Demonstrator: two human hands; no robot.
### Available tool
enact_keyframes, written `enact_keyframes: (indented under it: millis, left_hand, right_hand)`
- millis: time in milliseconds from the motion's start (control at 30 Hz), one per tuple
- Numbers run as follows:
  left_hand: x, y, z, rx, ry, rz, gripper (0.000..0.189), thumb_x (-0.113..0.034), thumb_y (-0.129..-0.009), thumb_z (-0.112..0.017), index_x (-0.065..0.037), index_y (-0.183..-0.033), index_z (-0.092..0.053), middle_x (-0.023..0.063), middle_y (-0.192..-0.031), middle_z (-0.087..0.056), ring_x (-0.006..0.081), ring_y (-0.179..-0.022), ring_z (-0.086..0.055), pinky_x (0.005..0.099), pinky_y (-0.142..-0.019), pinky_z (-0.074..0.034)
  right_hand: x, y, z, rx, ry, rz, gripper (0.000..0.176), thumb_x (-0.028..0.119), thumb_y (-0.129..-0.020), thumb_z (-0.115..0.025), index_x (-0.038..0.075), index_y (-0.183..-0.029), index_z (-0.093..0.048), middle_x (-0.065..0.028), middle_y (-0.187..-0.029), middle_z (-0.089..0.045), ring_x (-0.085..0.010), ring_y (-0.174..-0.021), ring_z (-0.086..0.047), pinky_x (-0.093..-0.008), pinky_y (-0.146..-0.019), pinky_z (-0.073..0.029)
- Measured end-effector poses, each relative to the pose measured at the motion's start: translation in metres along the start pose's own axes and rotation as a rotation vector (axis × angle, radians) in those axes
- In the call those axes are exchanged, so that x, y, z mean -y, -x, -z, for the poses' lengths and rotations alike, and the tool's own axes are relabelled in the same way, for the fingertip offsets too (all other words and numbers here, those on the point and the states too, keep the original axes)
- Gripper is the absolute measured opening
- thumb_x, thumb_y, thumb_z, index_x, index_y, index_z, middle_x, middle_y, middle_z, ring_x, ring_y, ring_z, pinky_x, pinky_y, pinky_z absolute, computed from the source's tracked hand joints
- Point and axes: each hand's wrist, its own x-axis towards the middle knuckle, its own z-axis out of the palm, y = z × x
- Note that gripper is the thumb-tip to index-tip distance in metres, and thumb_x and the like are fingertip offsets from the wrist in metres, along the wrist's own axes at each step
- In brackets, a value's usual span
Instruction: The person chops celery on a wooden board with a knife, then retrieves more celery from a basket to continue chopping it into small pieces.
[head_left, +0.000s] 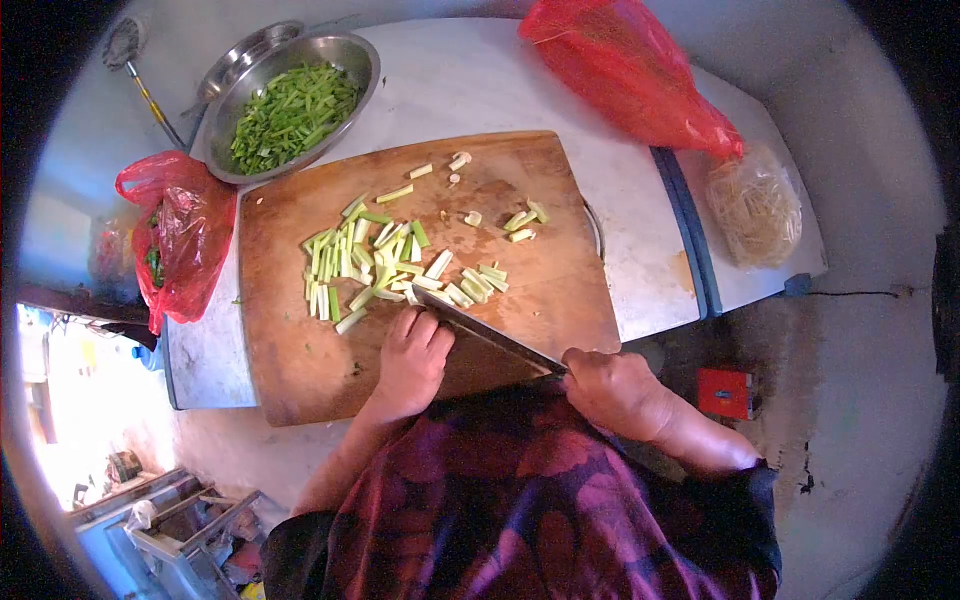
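My right hand point(618, 391) is wrapped round the handle of a kitchen knife point(492, 336). The blade slants up and left across a wooden cutting board point(555, 285), its far end beside cut pale green celery-like stalk pieces point(360, 250). Close to that end is my left hand point(413, 357), its fingers curled down over the board; what lies under them, if anything, is hidden. Smaller groups of stalk pieces point(522, 220) and a few whitish end bits point(473, 218) are scattered farther up the board.
A metal bowl point(367, 82) of chopped greens stands at the back left, a second metal vessel point(238, 62) behind it. Red plastic bags lie at left point(195, 235) and back right point(620, 75). A clear bag of pale strands point(755, 210) sits at right.
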Motion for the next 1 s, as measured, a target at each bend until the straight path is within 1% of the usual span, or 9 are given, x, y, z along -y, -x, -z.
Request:
enact_keyframes:
  millis: [233, 333, 433, 500, 633, 733, 833, 933, 1000]
  left_hand:
    - [-0.003, -0.002, 0.002, 0.0, -0.029, 0.001, 0.013, -0.006, -0.063, -0.056, -0.005, -0.075, -0.053, 0.0117, -0.086, -0.046, 0.0309, -0.086, -0.048, 0.0399, -0.072, -0.046]
    - [-0.007, 0.001, 0.001, -0.003, -0.069, -0.009, 0.012, -0.005, -0.064, -0.056, -0.005, -0.075, -0.052, 0.0117, -0.086, -0.047, 0.0306, -0.085, -0.048, 0.0389, -0.071, -0.046]
    - [-0.007, 0.001, 0.001, -0.026, -0.082, 0.008, 0.012, -0.004, -0.065, -0.056, -0.005, -0.077, -0.053, 0.0114, -0.088, -0.048, 0.0301, -0.086, -0.049, 0.0384, -0.072, -0.046]
    - [-0.009, -0.002, -0.001, -0.084, -0.071, 0.008, 0.012, -0.004, -0.065, -0.056, -0.005, -0.078, -0.053, 0.011, -0.09, -0.049, 0.0298, -0.088, -0.05, 0.0382, -0.072, -0.047]
    - [-0.011, 0.0, -0.001, -0.065, -0.04, 0.067, 0.012, -0.004, -0.066, -0.056, -0.005, -0.078, -0.053, 0.0098, -0.091, -0.05, 0.0287, -0.088, -0.051, 0.0371, -0.072, -0.047]
    - [-0.01, -0.003, 0.001, -0.087, -0.066, 0.042, 0.01, -0.003, -0.067, -0.055, -0.004, -0.077, -0.053, 0.0098, -0.088, -0.05, 0.0283, -0.087, -0.051, 0.0366, -0.072, -0.047]
    - [-0.01, -0.001, 0.0, -0.075, -0.049, 0.052, 0.01, -0.002, -0.067, -0.055, -0.004, -0.075, -0.052, 0.0104, -0.085, -0.049, 0.0288, -0.087, -0.051, 0.0374, -0.074, -0.047]
    - [-0.008, 0.001, -0.002, -0.034, -0.038, 0.072, 0.01, -0.002, -0.066, -0.056, -0.004, -0.075, -0.052, 0.0111, -0.083, -0.048, 0.03, -0.088, -0.051, 0.0388, -0.075, -0.047]
    - [-0.008, 0.002, -0.001, -0.014, -0.031, 0.081, 0.011, -0.002, -0.065, -0.056, -0.004, -0.075, -0.053, 0.0113, -0.082, -0.047, 0.0308, -0.088, -0.05, 0.0399, -0.075, -0.046]
  right_hand:
    - [0.004, -0.006, 0.012, 0.08, -0.111, -0.046, 0.014, 0.012, -0.081, -0.046, 0.001, -0.085, -0.054, -0.0159, -0.068, -0.063, -0.0336, -0.065, -0.065, -0.0437, -0.055, -0.052]
    - [0.011, -0.018, 0.001, 0.118, -0.092, -0.055, 0.015, 0.012, -0.083, -0.045, 0.001, -0.087, -0.054, -0.0183, -0.071, -0.063, -0.0365, -0.069, -0.065, -0.0461, -0.059, -0.052]
    - [0.003, -0.019, -0.013, 0.014, -0.156, 0.017, 0.016, 0.014, -0.085, -0.044, 0.001, -0.087, -0.054, -0.019, -0.072, -0.063, -0.0371, -0.068, -0.064, -0.0463, -0.06, -0.052]
    - [-0.005, -0.012, -0.015, -0.044, -0.218, -0.037, 0.016, 0.015, -0.084, -0.046, 0.001, -0.088, -0.054, -0.0191, -0.073, -0.063, -0.0369, -0.067, -0.063, -0.0464, -0.06, -0.051]
    - [-0.008, -0.003, 0.001, -0.095, -0.264, -0.056, 0.018, 0.018, -0.083, -0.05, 0.0, -0.084, -0.05, -0.0209, -0.068, -0.058, -0.0396, -0.069, -0.06, -0.0465, -0.063, -0.049]
    - [-0.01, 0.0, 0.005, -0.07, -0.204, 0.088, 0.017, 0.018, -0.083, -0.05, 0.0, -0.084, -0.051, -0.0206, -0.067, -0.058, -0.0398, -0.068, -0.06, -0.0465, -0.063, -0.049]
    - [-0.013, -0.002, 0.0, -0.047, -0.021, 0.19, 0.014, 0.016, -0.076, -0.053, 0.005, -0.073, -0.062, -0.0118, -0.076, -0.059, -0.027, -0.065, -0.066, -0.0409, -0.053, -0.051]
    - [-0.007, -0.007, -0.003, 0.055, 0.033, 0.14, 0.016, 0.016, -0.077, -0.053, 0.003, -0.075, -0.063, -0.0105, -0.076, -0.059, -0.0251, -0.068, -0.066, -0.0385, -0.053, -0.052]
    - [-0.004, -0.019, -0.002, 0.123, 0.016, 0.138, 0.017, 0.015, -0.078, -0.052, 0.002, -0.077, -0.061, -0.0123, -0.077, -0.061, -0.0271, -0.068, -0.066, -0.0393, -0.055, -0.053]
